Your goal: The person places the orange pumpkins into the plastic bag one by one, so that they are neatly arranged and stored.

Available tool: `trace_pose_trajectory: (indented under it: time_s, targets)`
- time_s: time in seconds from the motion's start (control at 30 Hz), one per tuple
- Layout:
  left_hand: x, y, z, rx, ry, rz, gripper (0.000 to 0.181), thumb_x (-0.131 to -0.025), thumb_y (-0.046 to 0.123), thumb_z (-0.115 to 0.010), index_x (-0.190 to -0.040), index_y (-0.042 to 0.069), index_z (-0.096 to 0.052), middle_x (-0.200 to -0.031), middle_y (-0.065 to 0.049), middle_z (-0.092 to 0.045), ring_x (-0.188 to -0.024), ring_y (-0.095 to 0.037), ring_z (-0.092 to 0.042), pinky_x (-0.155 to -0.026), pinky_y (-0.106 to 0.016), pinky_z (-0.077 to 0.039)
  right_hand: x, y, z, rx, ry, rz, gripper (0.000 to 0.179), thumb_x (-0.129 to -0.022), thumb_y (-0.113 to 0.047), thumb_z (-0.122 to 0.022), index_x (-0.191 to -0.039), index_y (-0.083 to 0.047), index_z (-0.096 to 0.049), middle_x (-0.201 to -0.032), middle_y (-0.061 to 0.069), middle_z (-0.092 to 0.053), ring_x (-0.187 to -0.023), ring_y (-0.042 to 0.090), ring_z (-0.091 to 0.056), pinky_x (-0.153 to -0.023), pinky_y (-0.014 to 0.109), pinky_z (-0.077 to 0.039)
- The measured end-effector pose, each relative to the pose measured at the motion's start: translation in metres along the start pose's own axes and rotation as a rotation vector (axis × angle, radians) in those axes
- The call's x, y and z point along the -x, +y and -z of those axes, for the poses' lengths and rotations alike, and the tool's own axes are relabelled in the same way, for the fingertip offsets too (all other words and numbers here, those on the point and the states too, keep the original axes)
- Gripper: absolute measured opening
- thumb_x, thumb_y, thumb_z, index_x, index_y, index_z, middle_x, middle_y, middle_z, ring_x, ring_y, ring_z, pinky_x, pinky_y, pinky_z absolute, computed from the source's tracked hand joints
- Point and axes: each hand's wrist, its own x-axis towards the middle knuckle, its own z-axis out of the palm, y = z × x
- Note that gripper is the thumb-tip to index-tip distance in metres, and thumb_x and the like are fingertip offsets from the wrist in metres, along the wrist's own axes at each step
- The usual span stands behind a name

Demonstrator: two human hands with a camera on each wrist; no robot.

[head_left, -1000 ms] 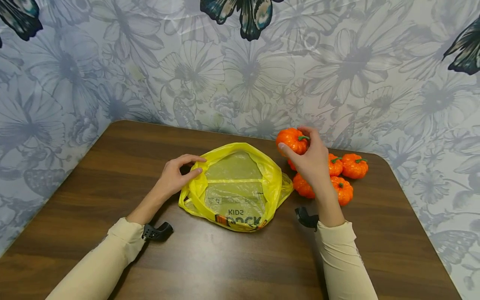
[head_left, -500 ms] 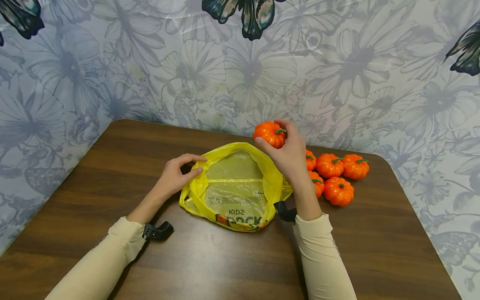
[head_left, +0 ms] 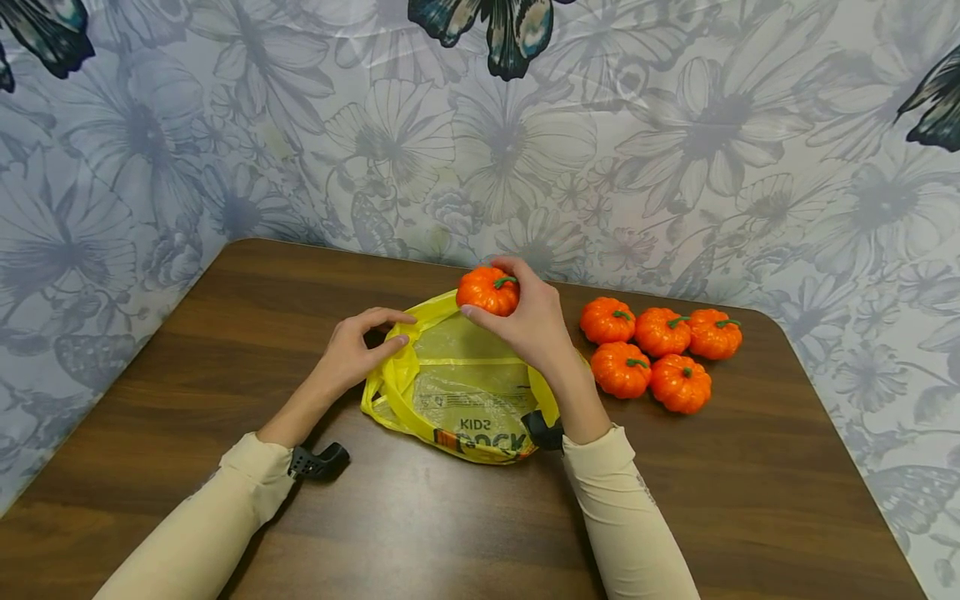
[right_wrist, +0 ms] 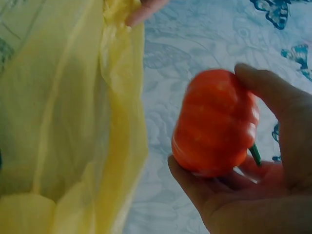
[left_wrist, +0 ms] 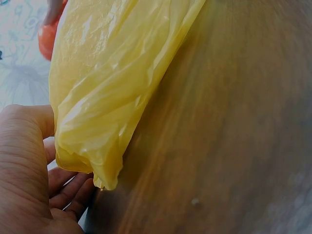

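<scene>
A small orange toy pumpkin [head_left: 487,291] with a green stem is gripped between the thumb and fingers of my right hand [head_left: 531,321]. It is held up over the far rim of a yellow plastic bag [head_left: 468,400]. The bag's mouth gapes upward, and its see-through inside shows printed letters. At the bag's left rim, my left hand [head_left: 352,350] pinches the edge between thumb and fingers. The left wrist view shows the bag's outer side [left_wrist: 107,87] beside that hand. In the right wrist view the pumpkin [right_wrist: 214,124] hangs apart from the bag.
Several more orange pumpkins [head_left: 621,369] lie grouped on the brown wooden table [head_left: 765,467], right of the bag. A patterned wall covering [head_left: 525,167] rises behind the table's far edge. Each wrist wears a black band [head_left: 321,462].
My right hand has carried the pumpkin leftward from above the group to the bag's far rim, dipping slightly at the end. My left hand has stayed on the bag.
</scene>
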Motion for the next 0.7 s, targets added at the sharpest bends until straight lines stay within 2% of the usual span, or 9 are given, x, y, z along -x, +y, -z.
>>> trace_pose_trajectory:
  time_s: [0.13, 0.23, 0.43, 0.7]
  targets:
    - [0.0, -0.001, 0.0, 0.003, 0.0, 0.001, 0.029, -0.099, 0.018, -0.074, -0.129, 0.016, -0.075, -0.132, -0.006, -0.072, -0.113, -0.024, -0.064, -0.096, -0.045, -0.047, 0.0, 0.0, -0.01, 0.002, -0.101, 0.014, 0.07, -0.086, -0.039, -0.088, -0.144, -0.017, -0.057, -0.135, 0.004, -0.067, -0.112, 0.022, -0.067, -0.096, 0.041, -0.058]
    - [-0.001, -0.001, -0.001, 0.003, -0.002, 0.006, 0.03, -0.099, 0.018, -0.074, -0.129, 0.016, -0.075, -0.132, -0.006, -0.072, -0.115, -0.025, -0.065, -0.097, -0.047, -0.047, 0.0, 0.002, -0.018, 0.013, -0.145, 0.01, 0.071, -0.086, -0.038, -0.088, -0.145, -0.015, -0.056, -0.134, 0.005, -0.067, -0.111, 0.023, -0.067, -0.095, 0.041, -0.058]
    - [-0.001, -0.002, -0.001, -0.006, 0.0, 0.019, 0.029, -0.099, 0.017, -0.074, -0.128, 0.016, -0.076, -0.132, -0.004, -0.072, -0.115, -0.024, -0.064, -0.098, -0.045, -0.047, 0.0, 0.007, -0.031, 0.017, -0.171, 0.02, 0.073, -0.085, -0.035, -0.089, -0.145, -0.009, -0.056, -0.132, 0.008, -0.067, -0.111, 0.024, -0.067, -0.096, 0.042, -0.058]
    - [-0.001, -0.002, 0.0, 0.003, 0.001, 0.005, 0.028, -0.098, 0.016, -0.074, -0.126, 0.014, -0.076, -0.132, -0.007, -0.072, -0.123, -0.028, -0.064, -0.103, -0.048, -0.046, 0.0, 0.012, -0.049, 0.101, -0.215, 0.031, 0.077, -0.084, -0.041, -0.09, -0.146, -0.009, -0.056, -0.132, 0.008, -0.067, -0.115, 0.027, -0.065, -0.1, 0.044, -0.055]
